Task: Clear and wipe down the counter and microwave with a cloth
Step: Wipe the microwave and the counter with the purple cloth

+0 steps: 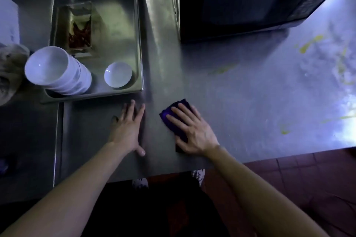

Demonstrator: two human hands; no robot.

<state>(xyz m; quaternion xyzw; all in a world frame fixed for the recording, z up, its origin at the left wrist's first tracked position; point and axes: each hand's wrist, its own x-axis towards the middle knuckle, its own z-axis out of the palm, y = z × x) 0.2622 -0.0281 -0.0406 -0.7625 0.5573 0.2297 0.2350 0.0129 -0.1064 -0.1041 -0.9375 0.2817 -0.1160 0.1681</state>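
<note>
- Across nearly the whole view there's a steel surface (231, 92), dull and scuffed, with glare on its right side.
- At the back right a black microwave (250, 5) sits on it, door closed.
- Back left is a big metal tray (120, 25), its front edge just beyond the left hand's fingertips.
- Bottom right you can see red floor tiles (308, 179) past the edge of the surface.
- A stack of white bowls (55, 69) leans in the tray's front left corner.
- Right hand (192, 131): palm down, fingers straight and spread, lying flat on the cloth near the front edge of the surface.
- Left hand (127, 129): also flat on the surface, fingers straight, nothing in it, just beside the cloth but not touching it.
- The cloth (180, 132) is dark purple and folded, mostly hidden under the right hand, well in front of the microwave.
- A clear container (80, 29) holding something red, maybe dried chillies, stands in the tray behind the bowls.
- One small white bowl (117, 74) sits alone near the tray's front edge.
- Yellowish smears (310, 44) dot the surface off to the right of the microwave.
</note>
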